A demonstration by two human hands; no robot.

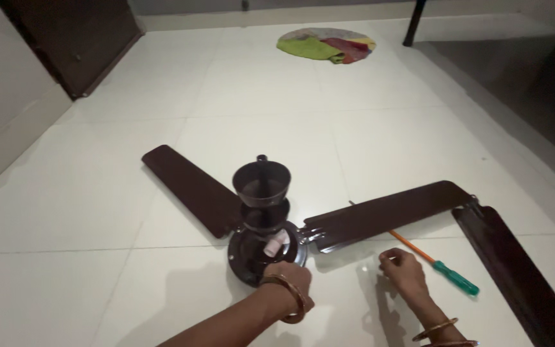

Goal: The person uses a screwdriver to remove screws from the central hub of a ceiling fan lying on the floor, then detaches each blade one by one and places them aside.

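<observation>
- Left hand [290, 283] curled over the fan motor [266, 250] rim, gripping it, on the floor [97, 225].
- Right hand [405, 270] loosely closed, empty, beside my screwdriver [441, 265].
- Loose blade [518, 270] might get kicked, scratching tiles.

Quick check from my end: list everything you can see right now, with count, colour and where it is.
Ceiling fan motor: one, dark brown, on the floor, centre, with two cup-shaped covers stacked up its rod.
Fan blades: three, dark brown; one at the motor's left, one at its right, one lying apart at far right.
Screwdriver: one, orange shaft, green handle, on the floor beside the right hand.
Round mat: one, multicoloured, far end of the floor.
Floor: white tiles.
Door: one, dark wood, upper left.
Left hand: on the motor's rim, bangle on the wrist.
Right hand: resting on the floor, bangles on the wrist.
</observation>
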